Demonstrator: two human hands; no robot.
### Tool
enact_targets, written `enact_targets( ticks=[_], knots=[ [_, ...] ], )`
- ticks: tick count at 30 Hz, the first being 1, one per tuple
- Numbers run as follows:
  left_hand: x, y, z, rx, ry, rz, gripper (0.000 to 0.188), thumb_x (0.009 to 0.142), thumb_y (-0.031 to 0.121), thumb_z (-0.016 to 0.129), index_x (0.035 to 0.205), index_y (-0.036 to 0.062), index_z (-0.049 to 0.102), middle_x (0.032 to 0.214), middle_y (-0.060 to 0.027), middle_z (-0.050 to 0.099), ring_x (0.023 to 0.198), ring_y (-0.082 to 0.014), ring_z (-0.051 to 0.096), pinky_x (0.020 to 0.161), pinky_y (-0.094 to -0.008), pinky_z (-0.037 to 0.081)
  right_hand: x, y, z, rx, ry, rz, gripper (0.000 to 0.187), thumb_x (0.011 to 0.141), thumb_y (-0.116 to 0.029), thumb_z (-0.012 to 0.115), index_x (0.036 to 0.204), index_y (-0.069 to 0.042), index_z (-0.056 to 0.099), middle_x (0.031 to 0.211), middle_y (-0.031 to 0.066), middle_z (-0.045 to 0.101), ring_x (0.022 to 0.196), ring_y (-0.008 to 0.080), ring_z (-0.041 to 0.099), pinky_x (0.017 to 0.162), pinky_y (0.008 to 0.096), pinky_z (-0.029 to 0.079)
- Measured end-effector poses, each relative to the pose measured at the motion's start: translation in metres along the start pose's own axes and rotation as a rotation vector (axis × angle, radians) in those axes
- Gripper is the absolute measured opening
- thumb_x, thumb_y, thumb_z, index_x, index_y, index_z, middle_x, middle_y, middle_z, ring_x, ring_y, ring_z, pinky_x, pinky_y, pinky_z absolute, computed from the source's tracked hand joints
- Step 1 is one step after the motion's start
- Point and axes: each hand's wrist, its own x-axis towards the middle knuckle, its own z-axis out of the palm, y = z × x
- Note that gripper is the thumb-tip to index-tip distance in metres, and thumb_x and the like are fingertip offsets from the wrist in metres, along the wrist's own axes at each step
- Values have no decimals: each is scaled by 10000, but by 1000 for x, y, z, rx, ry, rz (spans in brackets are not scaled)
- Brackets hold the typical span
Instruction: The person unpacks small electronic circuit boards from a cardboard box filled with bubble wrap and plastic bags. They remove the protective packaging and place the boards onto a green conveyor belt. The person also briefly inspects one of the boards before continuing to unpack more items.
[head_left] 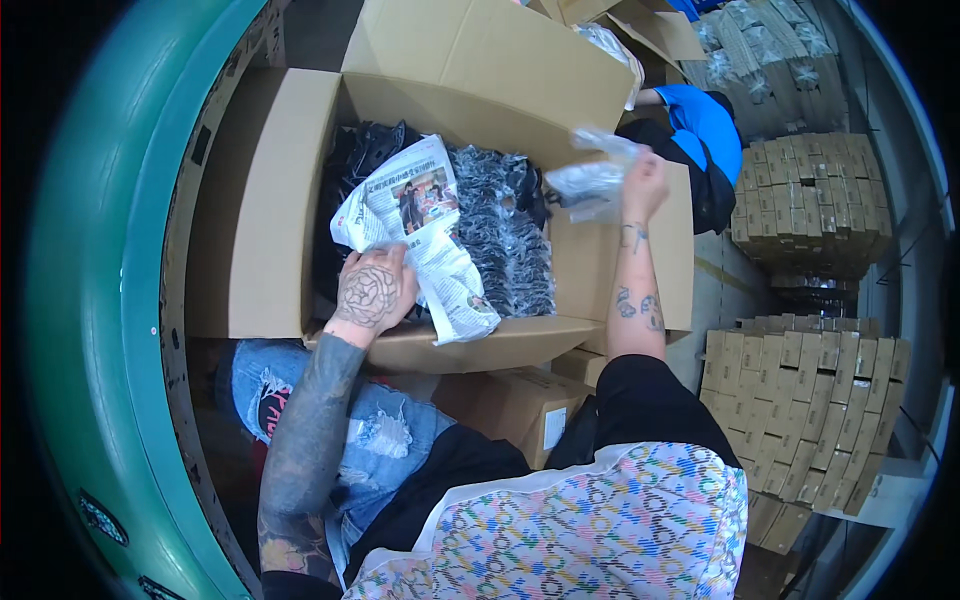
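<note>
A large open cardboard box [470,345] stands in front of me. Inside it lie rows of dark items in clear plastic wrap [500,230], with unwrapped-looking black pieces [375,150] at the left. A printed newspaper sheet [440,245] lies crumpled over them and reaches across the box's near wall. My left hand [372,290] is closed on the sheet's near left edge, its fingertips partly hidden. Above the box's right flap, my right hand [645,185] is raised and pinches a clear plastic bag [590,185]. The bag is slightly blurred, and its contents, if any, cannot be made out.
A green curved surface [90,300] runs along the left. Another cardboard box [515,400] sits below the open one. At the upper right a person in a blue top [700,130] bends down. Stacked cartons [800,410] and plastic-wrapped bundles [765,60] line the right side.
</note>
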Motion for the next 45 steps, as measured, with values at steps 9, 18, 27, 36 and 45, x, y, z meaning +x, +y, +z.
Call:
enact_targets(
  ticks=[9, 18, 27, 36, 45],
  knots=[
    [32, 85, 46, 480, 10, 7, 806, 784, 280, 651, 1426, -17, 265, 1301, -180, 442, 1147, -321, 447, 852, -459, 431, -4, -19, -18, 57, 193, 160, 376, 948, -327, 542, 779, 8, 557, 665, 98, 586, 597, 194, 531, 591, 358, 443],
    [33, 74, 41, 57, 61, 279, 955, 653, 227, 742, 1446, 86, 230, 1306, -190, 452, 1174, -340, 496, 937, -457, 427, -194, -111, -17, 1253, -1082, 1319, 316, 959, -206, 509, 1211, -20, 554, 1109, 96, 624, 955, 174, 619, 829, 338, 508],
    [33, 43, 56, -183, -107, 293, 284, 703, 97, 629, 982, 67, 666, 982, -120, 654, 923, -316, 635, 798, -423, 513, -101, -17, 102, -72, -392, -61, 418, 793, -251, 694, 1175, -119, 589, 1054, 167, 603, 1011, 342, 575, 860, 415, 476],
    [31, 35, 56, -63, -384, 292, 397, 673, 246, 626, 1010, 40, 656, 986, -198, 653, 968, -344, 619, 836, -440, 500, -112, 8, 131, -10, -630, -76, 249, 806, -209, 672, 1051, -160, 671, 937, 158, 612, 941, 338, 590, 832, 411, 480],
    [33, 58, 28, -53, -526, 214, 849, 644, 710, 636, 1059, -31, 639, 1011, -255, 647, 979, -356, 629, 878, -421, 480, -86, 39, 91, -137, -605, -201, 150, 812, -154, 655, 921, -73, 719, 854, 141, 691, 785, 285, 670, 751, 369, 525]
  ],
)
